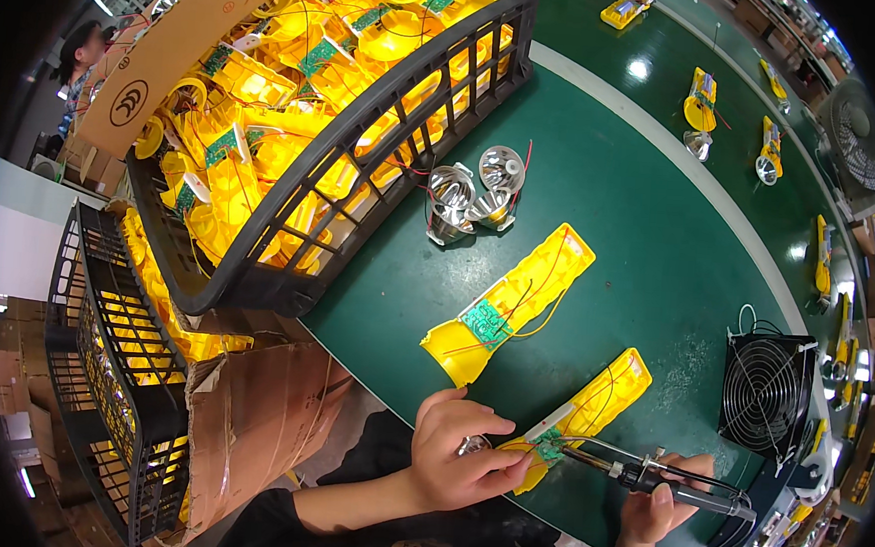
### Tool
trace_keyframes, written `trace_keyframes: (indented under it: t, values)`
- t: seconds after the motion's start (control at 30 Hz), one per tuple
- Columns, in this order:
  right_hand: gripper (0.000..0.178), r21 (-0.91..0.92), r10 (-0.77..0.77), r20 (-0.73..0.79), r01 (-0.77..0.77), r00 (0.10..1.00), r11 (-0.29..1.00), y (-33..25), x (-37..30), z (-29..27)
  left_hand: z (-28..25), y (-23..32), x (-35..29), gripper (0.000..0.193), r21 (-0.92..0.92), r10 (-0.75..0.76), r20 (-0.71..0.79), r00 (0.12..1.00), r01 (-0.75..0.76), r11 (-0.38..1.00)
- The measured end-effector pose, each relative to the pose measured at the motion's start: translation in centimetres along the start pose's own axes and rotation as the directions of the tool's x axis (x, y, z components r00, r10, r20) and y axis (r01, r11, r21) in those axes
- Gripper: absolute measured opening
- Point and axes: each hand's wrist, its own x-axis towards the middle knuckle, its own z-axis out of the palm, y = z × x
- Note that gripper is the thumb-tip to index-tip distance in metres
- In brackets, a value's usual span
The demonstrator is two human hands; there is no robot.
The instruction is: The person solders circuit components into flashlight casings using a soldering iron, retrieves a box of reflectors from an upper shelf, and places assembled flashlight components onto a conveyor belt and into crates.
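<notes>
In the foreground, the left hand [467, 451] stands at the near end of a yellow housing [605, 394] on the green bench [648, 266], thumb and forefinger tips apart; whether they grip a wire cannot be told. The right hand [664, 498] has its fingers clamped on a soldering iron [633, 476], tip at the housing's green circuit board [549, 444]. A second housing [516, 303] lies beyond, near silvery reflector cups [502, 167] and a filled black crate [296, 290].

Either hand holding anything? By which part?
Right hand: the soldering iron, by its dark handle. Left hand: at the nearer yellow housing, around a silver reflector; whether it grips anything can't be told.
</notes>
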Motion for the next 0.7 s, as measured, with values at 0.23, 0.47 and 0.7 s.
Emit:
trace_keyframes:
  t: [0.23, 0.47, 0.7]
  values:
    - [0.034, -0.007, -0.012, 0.003, 0.012, 1.000, 1.000, 0.11, 0.14, -0.09, -0.07, 0.05, 0.08, 0.017, -0.002, -0.005, 0.006, 1.000, 0.005, 1.000]
    - [0.032, 0.042, 0.021, 0.029, -0.022, 0.999, 0.999, 0.05, 0.18, 0.26, -0.06, 0.03, 0.11, 0.017, -0.011, -0.013, 0.012, 1.000, 0.013, 1.000]
    - [0.033, 0.012, -0.021, 0.007, 0.021, 1.000, 1.000, 0.25, 0.02, 0.09, 0.06, 0.00, 0.01, 0.017, -0.011, -0.009, 0.001, 1.000, 0.009, 1.000]
